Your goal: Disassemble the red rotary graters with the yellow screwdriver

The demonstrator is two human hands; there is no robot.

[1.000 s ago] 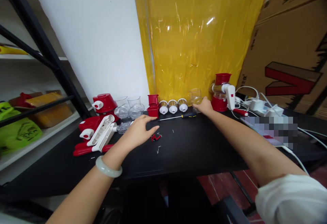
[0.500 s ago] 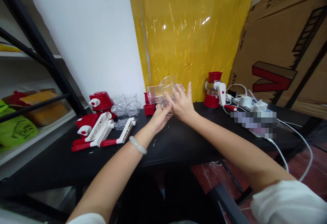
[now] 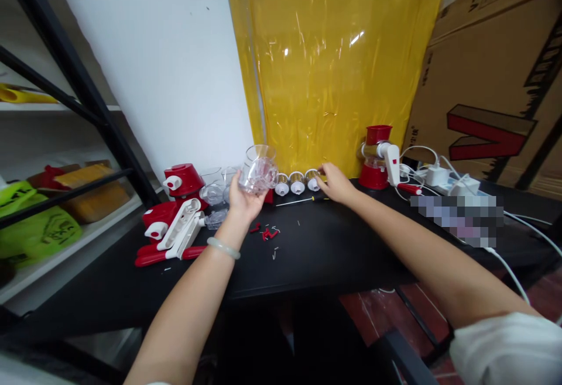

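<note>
My left hand (image 3: 244, 199) holds a clear plastic housing (image 3: 259, 168) above the black table. At the rightmost of three metal drums with white ends (image 3: 312, 180), my right hand (image 3: 334, 184) has its thumb and fingers closed round the side; the other two drums (image 3: 297, 183) stand to its left. A screwdriver (image 3: 295, 202) lies in front of the drums. Small red pieces (image 3: 269, 234) and tiny pins lie nearer to me. Part of a red piece shows behind my left hand.
Red bases (image 3: 183, 180), white cranks with red handles (image 3: 187, 227) and clear housings (image 3: 213, 192) sit on the left. An assembled red-and-white grinder (image 3: 375, 160) stands right, beside white chargers and cables (image 3: 437, 174). A cardboard box (image 3: 478, 81) is behind.
My hands have separated. My left hand has moved left with the clear housing, while my right hand has let go of it and moved right to a drum. Drums, screwdriver and red pieces now show.
</note>
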